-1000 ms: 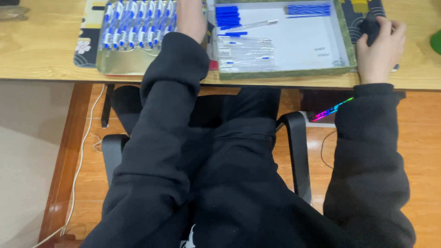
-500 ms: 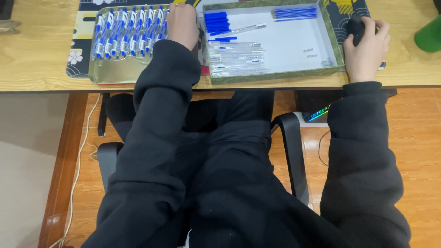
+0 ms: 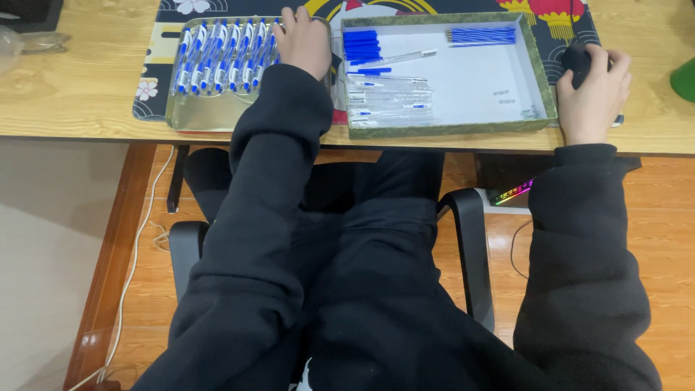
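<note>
My left hand (image 3: pixel 304 42) rests palm down on the right end of a shallow metal tray (image 3: pixel 210 116) that holds a row of several blue-and-white pens (image 3: pixel 217 61). Whether it grips a pen is hidden under the palm. My right hand (image 3: pixel 592 90) is cupped over a dark computer mouse (image 3: pixel 577 61) at the right of the desk. Between the hands stands a green-rimmed white box (image 3: pixel 449 129) with blue pen caps (image 3: pixel 360 45), clear pen barrels (image 3: pixel 387 98) and thin blue refills (image 3: pixel 481 34).
A patterned desk mat (image 3: pixel 156 94) lies under tray and box on the wooden desk (image 3: pixel 65 101). A green object (image 3: pixel 684 80) sits at the far right, a clear object (image 3: pixel 22 43) at the far left. Black chair armrests (image 3: pixel 474 253) flank my lap; a lit device (image 3: pixel 512 194) is under the desk.
The view has tilted up, so the desk shows lower and fuller in frame. Both hands stay in place, left on the pen tray, right on the mouse.
</note>
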